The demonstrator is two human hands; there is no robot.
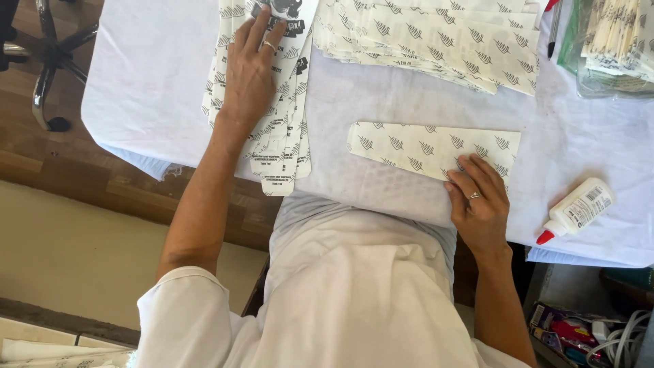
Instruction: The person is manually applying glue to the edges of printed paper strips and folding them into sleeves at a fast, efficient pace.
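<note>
Stack [272, 136] partly under left hand [251, 75].

A glue bottle [578, 209] with a red tip lies on the white tablecloth [157, 75]. A pen [554, 27] lies near the far edge. A chair base [51, 65] stands on the wooden floor [82, 177].

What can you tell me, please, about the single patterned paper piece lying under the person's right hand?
The patterned paper piece is a flat, long, tapered strip of cream paper or thin card printed with small dark leaf-like marks. It lies alone, roughly crosswise and slightly tilted, on the white cloth-covered table, near the front edge. Its left end is narrower with clipped corners; its right end is wider. The right hand presses fingertips on its lower right corner. Nothing else touches it.
</note>
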